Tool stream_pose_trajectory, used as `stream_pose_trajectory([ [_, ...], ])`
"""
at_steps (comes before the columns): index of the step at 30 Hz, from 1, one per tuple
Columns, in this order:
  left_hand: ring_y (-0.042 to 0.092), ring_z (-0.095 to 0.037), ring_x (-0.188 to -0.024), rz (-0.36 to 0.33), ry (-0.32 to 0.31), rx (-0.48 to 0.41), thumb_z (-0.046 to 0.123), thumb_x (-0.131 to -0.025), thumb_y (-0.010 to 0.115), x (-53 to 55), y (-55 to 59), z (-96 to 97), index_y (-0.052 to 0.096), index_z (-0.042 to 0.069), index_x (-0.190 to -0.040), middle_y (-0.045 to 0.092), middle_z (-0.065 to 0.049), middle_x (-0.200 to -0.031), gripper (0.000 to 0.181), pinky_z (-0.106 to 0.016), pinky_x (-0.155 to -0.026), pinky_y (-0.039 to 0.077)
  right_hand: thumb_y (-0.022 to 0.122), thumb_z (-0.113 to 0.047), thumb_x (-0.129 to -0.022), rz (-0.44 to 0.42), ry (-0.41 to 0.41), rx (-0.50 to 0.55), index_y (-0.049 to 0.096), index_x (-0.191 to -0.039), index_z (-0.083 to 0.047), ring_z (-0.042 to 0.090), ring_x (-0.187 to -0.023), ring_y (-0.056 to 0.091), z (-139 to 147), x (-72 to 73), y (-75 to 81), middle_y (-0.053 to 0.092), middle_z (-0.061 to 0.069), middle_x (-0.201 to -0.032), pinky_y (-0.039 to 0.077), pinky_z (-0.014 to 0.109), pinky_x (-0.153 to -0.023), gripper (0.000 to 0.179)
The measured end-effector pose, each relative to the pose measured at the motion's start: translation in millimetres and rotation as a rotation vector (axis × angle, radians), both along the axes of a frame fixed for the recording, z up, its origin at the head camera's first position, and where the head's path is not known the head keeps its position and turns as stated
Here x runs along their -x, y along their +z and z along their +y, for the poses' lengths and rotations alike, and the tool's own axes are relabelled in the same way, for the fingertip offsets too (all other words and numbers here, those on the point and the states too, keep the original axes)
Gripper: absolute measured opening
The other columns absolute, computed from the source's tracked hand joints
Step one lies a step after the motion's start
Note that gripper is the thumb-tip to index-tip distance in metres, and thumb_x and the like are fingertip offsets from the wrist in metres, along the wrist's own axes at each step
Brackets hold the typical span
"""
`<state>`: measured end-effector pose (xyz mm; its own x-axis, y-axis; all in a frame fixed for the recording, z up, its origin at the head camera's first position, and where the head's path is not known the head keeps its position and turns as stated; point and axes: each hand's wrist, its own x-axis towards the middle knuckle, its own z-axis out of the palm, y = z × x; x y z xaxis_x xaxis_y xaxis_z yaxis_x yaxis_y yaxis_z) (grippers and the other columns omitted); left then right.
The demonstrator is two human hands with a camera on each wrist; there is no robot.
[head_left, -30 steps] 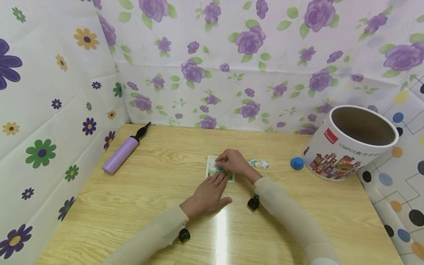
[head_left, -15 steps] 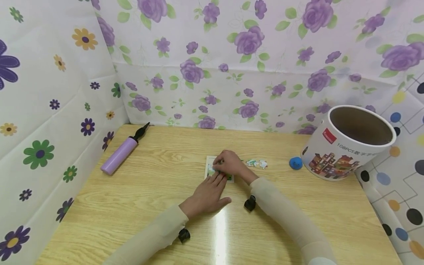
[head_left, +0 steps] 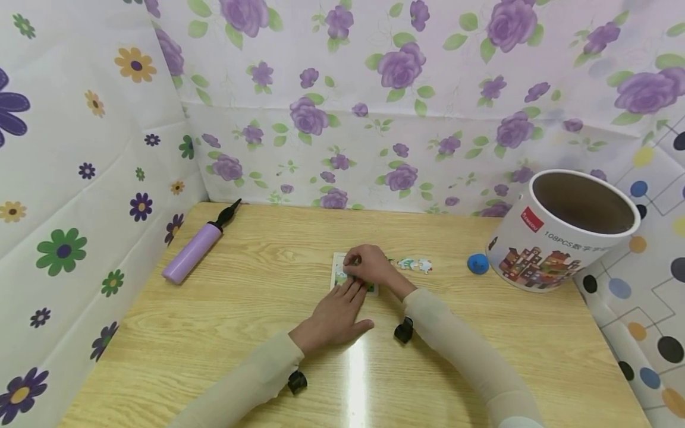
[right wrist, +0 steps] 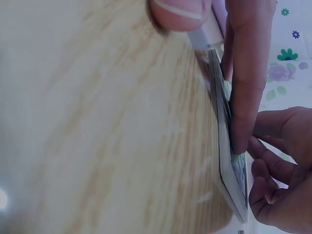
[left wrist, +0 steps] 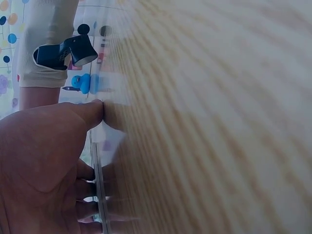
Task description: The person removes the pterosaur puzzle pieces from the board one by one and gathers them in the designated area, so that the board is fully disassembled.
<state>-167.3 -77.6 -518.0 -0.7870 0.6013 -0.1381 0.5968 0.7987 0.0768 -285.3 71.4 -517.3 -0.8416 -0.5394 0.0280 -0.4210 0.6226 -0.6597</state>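
A small jigsaw puzzle board [head_left: 335,276] with a pale rim lies on the table in the head view. Across its near side rests my left hand [head_left: 336,314], fingers straight and thumb spread to the right. My right hand [head_left: 371,264] bends over the board's upper part with thumb and fingertips together, seemingly pinching a puzzle piece that they mostly hide. The right wrist view has the board's edge [right wrist: 222,141] side-on, left fingers flat on top and right fingers [right wrist: 275,165] curled beside them. Loose puzzle pieces [head_left: 408,263] lie right of the board.
A purple hand pump [head_left: 194,252] with a black nozzle lies at the left. Toward the right stand a small blue toy [head_left: 478,263] and a large white bucket [head_left: 551,255]. Flowered cloth [head_left: 321,148] rises behind the wooden table [head_left: 257,333].
My right fingertips have shifted slightly left and down over the board, and more of the loose pieces shows beside the hand. My left hand stays in place.
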Motion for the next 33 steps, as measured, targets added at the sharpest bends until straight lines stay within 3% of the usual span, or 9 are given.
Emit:
stream_pose_trajectory([
  [10, 0.014, -0.032, -0.157, -0.029, 0.012, -0.01, 0.059, -0.105, 0.041, 0.1, 0.3, 0.6, 0.019, 0.001, -0.162, 0.015, -0.015, -0.17, 0.085, -0.046, -0.124, 0.025, 0.072, -0.015, -0.097, -0.048, -0.024, 0.056, 0.078, -0.1, -0.014, 0.01, -0.083, 0.069, -1, -2.3, 0.1, 0.075, -0.004, -0.092, 0.058, 0.035, -0.082, 0.007],
  [20, 0.017, -0.034, -0.156, -0.013, 0.005, -0.018, 0.059, -0.105, 0.04, -0.5, -0.6, -0.1, 0.022, -0.001, -0.161, 0.018, -0.016, -0.169, 0.084, -0.047, -0.122, 0.028, 0.07, -0.014, -0.098, -0.052, -0.063, 0.081, 0.079, -0.102, -0.014, 0.012, -0.086, 0.069, 0, -0.2, 0.0, 0.076, -0.002, -0.096, 0.057, 0.035, -0.083, 0.01],
  [25, 0.019, -0.034, -0.156, -0.01, -0.002, -0.021, 0.059, -0.106, 0.04, -0.6, -1.0, 0.6, 0.024, -0.001, -0.161, 0.02, -0.017, -0.169, 0.083, -0.048, -0.122, 0.028, 0.069, -0.015, -0.099, -0.036, -0.071, 0.099, 0.079, -0.102, -0.015, 0.011, -0.087, 0.068, 10, 2.3, 1.4, 0.075, -0.003, -0.097, 0.056, 0.035, -0.084, 0.01],
  [33, 0.019, -0.033, -0.156, -0.02, 0.004, -0.018, 0.06, -0.106, 0.039, -0.7, -1.8, 0.6, 0.023, 0.001, -0.162, 0.018, -0.016, -0.169, 0.083, -0.048, -0.122, 0.027, 0.069, -0.016, -0.1, -0.033, -0.102, 0.089, 0.078, -0.106, -0.014, 0.015, -0.091, 0.068, 35, -2.4, 16.2, 0.075, 0.0, -0.101, 0.057, 0.037, -0.083, 0.011],
])
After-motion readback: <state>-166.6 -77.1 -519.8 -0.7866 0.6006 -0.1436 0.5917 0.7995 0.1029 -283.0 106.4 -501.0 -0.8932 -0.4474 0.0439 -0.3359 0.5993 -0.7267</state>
